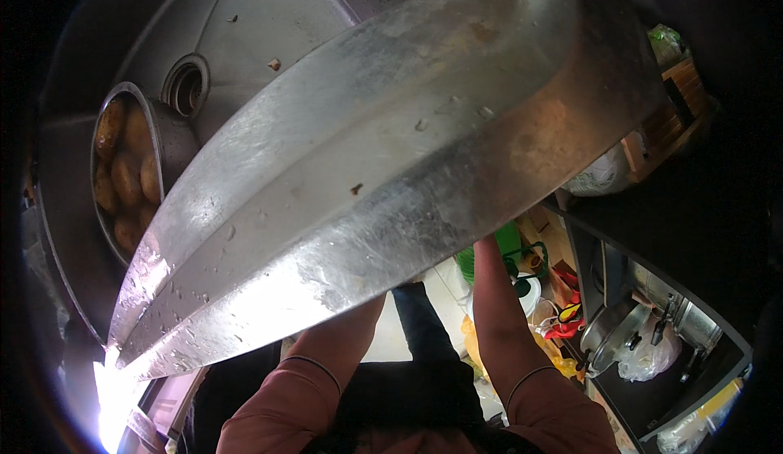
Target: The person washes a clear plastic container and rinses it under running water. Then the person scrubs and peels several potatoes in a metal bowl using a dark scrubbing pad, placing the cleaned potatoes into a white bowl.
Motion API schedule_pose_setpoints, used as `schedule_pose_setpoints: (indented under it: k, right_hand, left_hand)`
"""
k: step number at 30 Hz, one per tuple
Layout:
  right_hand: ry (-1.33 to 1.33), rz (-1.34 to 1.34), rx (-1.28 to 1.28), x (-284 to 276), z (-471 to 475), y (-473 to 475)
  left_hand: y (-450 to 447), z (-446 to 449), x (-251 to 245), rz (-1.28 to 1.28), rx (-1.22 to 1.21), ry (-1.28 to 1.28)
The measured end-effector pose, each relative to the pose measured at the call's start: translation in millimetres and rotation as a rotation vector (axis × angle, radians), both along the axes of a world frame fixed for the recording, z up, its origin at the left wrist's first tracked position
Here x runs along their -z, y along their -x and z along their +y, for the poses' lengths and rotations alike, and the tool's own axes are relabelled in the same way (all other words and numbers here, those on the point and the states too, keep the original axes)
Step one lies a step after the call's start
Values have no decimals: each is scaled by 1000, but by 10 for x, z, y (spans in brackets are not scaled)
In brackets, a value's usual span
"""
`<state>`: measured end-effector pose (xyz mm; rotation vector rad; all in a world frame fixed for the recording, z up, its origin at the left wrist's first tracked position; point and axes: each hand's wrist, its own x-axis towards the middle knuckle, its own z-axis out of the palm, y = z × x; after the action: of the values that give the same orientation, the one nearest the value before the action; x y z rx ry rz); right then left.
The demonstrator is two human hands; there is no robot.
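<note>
Both of my hands are out of view, hidden under the front edge of a stainless steel sink (330, 172). My left forearm (352, 334) and my right forearm (497, 304) reach forward beneath that edge. Water drops and a small brown scrap (356, 189) lie on the sink's wet front ledge. Inside the basin (269, 26), a metal bowl (174, 126) holds several brown potatoes (126, 177), apparently in water. Beside the bowl is a round drain (188, 85), and a peel-like scrap (273, 63) rests on the basin floor.
To the right stands a dark shelf unit (691, 289) with a lidded metal pot (612, 328) and a clear plastic bag (653, 350). A green container (506, 243) and yellow plastic bags (560, 362) are on the floor to my right. Bright glare covers the sink's left corner.
</note>
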<state>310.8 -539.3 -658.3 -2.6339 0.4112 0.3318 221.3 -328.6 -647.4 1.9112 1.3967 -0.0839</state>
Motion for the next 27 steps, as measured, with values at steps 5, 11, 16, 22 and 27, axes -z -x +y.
schedule_pose_setpoints:
  k: [5,11,16,22,27]
  right_hand:
    - [-38,94,61,-122,-9,9]
    - [-103,112,86,-108,-73,76]
    - [-291,179,253,-63,-80,129]
    - [-180,114,158,-22,-72,98]
    - [-180,77,126,-68,-95,138]
  left_hand:
    - [-71,-24,-119,-85,78,-14]
    - [-131,-68,-146,-162,121,-78]
    - [-92,-49,126,-168,138,-113]
    - [-15,-92,405,-72,192,-387]
    - [-48,-54,370,-70,145,-157]
